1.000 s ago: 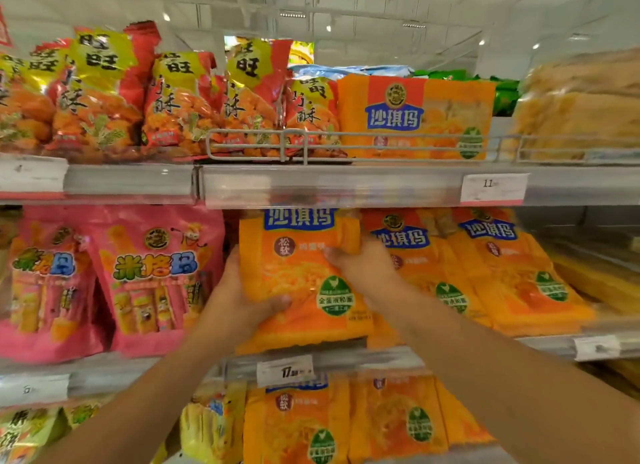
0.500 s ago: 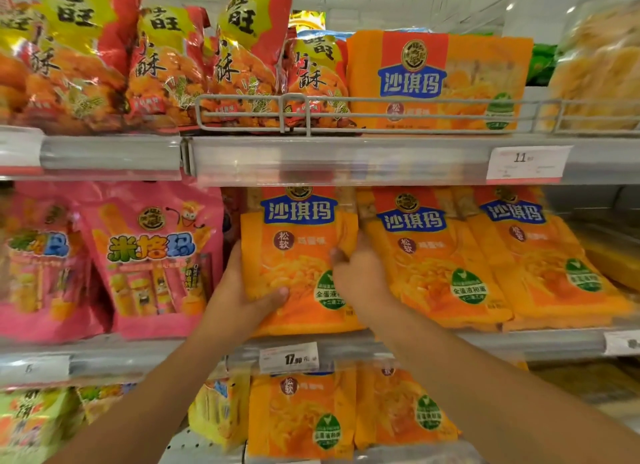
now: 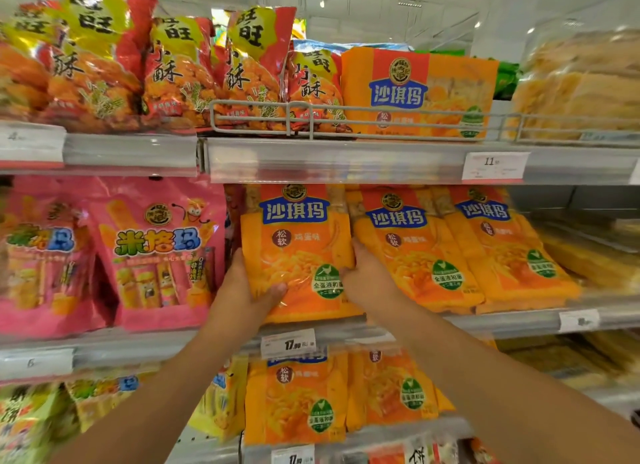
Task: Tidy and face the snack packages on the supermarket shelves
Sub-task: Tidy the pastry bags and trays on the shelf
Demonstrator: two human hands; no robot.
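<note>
Package (image 3: 298, 252) between left hand (image 3: 242, 290) — right hand (image 3: 367, 280).

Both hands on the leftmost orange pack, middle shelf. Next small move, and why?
Probably ease the orange pack back and let go. The left hand holds its left edge, thumb on its front; the right hand holds its right edge. Its label already faces forward, upright beside the neighbouring orange pack, so little seems left.

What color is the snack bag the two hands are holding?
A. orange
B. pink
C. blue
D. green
A: the left hand and the right hand grip the sides of an orange bag on the middle shelf; the pink bags beside it are untouched.
</note>
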